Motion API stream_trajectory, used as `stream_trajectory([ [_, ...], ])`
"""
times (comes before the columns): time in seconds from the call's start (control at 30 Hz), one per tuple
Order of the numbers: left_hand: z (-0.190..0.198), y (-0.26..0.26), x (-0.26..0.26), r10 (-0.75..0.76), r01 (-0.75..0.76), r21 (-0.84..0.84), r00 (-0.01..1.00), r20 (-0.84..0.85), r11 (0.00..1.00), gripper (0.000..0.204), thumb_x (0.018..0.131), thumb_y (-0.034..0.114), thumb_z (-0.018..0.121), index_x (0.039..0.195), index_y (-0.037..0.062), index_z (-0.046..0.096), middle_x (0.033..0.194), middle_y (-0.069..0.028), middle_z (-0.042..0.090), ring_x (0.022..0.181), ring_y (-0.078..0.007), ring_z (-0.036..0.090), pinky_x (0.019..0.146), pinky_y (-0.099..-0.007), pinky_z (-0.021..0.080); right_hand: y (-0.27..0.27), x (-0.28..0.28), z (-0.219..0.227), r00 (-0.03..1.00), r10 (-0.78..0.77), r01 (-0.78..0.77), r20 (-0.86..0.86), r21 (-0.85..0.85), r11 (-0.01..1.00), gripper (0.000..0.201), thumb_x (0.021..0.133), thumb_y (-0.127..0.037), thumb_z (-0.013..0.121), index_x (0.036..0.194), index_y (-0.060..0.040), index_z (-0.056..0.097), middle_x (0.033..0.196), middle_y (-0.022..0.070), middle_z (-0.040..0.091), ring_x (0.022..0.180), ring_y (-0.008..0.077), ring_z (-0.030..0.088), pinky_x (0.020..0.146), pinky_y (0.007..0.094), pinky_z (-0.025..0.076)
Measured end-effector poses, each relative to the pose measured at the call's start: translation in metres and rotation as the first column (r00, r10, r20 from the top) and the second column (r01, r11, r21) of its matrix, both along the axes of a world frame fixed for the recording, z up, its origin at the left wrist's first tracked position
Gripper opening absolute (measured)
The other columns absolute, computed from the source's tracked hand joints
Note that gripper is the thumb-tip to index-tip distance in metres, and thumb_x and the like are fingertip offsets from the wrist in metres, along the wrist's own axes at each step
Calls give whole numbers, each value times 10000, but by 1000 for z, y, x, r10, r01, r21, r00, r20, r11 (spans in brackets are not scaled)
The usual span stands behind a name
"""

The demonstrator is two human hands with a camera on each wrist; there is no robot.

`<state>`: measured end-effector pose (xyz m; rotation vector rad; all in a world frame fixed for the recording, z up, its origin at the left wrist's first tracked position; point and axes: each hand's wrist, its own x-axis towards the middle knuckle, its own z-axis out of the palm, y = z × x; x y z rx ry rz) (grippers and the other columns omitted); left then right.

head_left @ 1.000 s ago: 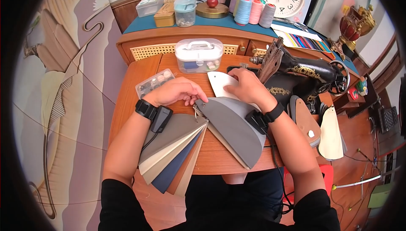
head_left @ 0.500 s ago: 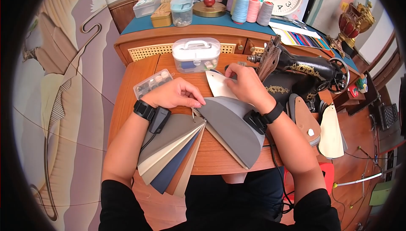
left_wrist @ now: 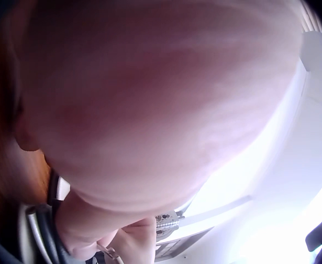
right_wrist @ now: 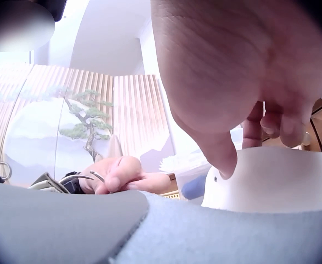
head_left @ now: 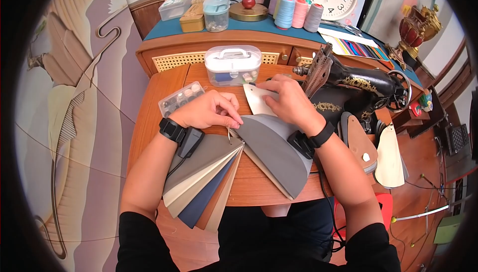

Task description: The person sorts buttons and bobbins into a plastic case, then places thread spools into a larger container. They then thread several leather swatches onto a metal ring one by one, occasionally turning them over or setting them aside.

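Several grey, cream, blue and brown swatches [head_left: 199, 202] fan out from a metal ring [head_left: 229, 135]. The left hand [head_left: 211, 110] pinches the narrow end of a large dark grey swatch [head_left: 276, 152] beside the ring, thumb against finger. A paler grey swatch [head_left: 294, 130] lies partly under it. The right hand [head_left: 291, 101] holds a white swatch [head_left: 256, 101] near its small hole. In the right wrist view, its thumb lies on the face of the white swatch [right_wrist: 271, 181] while other fingers pass behind the upper edge. The left wrist view shows mostly the left palm [left_wrist: 161, 110].
Behind the hands stands a clear lidded box [head_left: 233, 68]; a compartment case [head_left: 174, 101] lies to the left. A black sewing machine [head_left: 358, 82] fills the right side, with more swatches [head_left: 361, 147] before it. Thread spools [head_left: 299, 13] and a clock stand at the back.
The right fingers have straightened and come left over the top of the white swatch. The left thumb has come against the dark grey swatch's end since the earliest frame.
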<state>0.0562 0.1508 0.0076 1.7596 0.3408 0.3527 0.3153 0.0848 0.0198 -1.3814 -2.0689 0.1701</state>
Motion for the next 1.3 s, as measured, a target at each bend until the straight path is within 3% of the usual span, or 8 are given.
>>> stream_trajectory([
  [0.27,1,-1,0,41,-38,100,999,-36,994,122,830,-1,799,951,6,792,925,-36,654,831,-114,624,724,-224,496,4,3,-4,999,35,-37,14,138,990,113,815,-65,689,902,1,718,960,170,665,996,375,602,919,433,489],
  [0.43,1,0,0,5,-5,19,1000,-26,1000,111,843,-20,777,954,-12,780,975,-82,699,895,-146,665,789,-250,541,-1,1,7,997,-73,73,7,-238,969,150,851,-106,683,963,-15,638,936,170,652,981,358,586,873,428,466],
  [0.67,0,1,0,-3,3,4,1000,-6,1000,99,847,-24,771,946,-18,774,988,-84,699,902,-150,669,796,-253,543,17,16,-24,982,157,-158,-104,0,987,213,856,-113,683,907,-37,490,839,177,613,803,329,586,730,416,465],
  [0.77,0,1,0,-6,6,-15,1000,-1,1000,103,848,-24,772,950,-17,774,993,-84,699,905,-149,667,797,-254,543,9,11,-4,994,56,-76,-89,-238,968,224,874,-117,680,896,-46,469,884,152,632,737,291,584,693,385,469],
  [0.87,0,1,0,-5,5,16,1000,-8,1000,109,848,-22,772,956,-12,777,989,-78,699,904,-146,666,791,-252,540,7,5,-2,993,0,-23,-122,-185,983,198,899,-103,674,921,-37,489,895,126,654,771,245,617,733,353,494],
  [0.93,0,1,0,-7,7,44,1000,-13,999,110,851,-12,773,961,-10,777,983,-79,704,900,-145,665,785,-251,536,7,1,-7,902,89,-110,-421,-27,994,167,884,-74,674,996,-4,573,934,211,678,857,394,644,773,421,507],
  [1.07,2,2,-2,-16,17,55,1000,-5,998,101,858,0,770,957,-13,775,977,-79,710,895,-143,664,783,-250,530,-5,-3,15,959,55,-71,-276,-46,996,173,889,-66,685,1042,-1,641,958,207,698,879,395,666,771,409,523],
  [1.3,2,2,-2,-40,41,64,999,-10,997,105,869,4,760,971,-19,766,979,-77,712,893,-139,658,790,-246,516,-25,-13,51,973,36,42,-226,335,941,120,899,-5,663,1018,6,658,909,177,672,815,357,663,736,382,527],
])
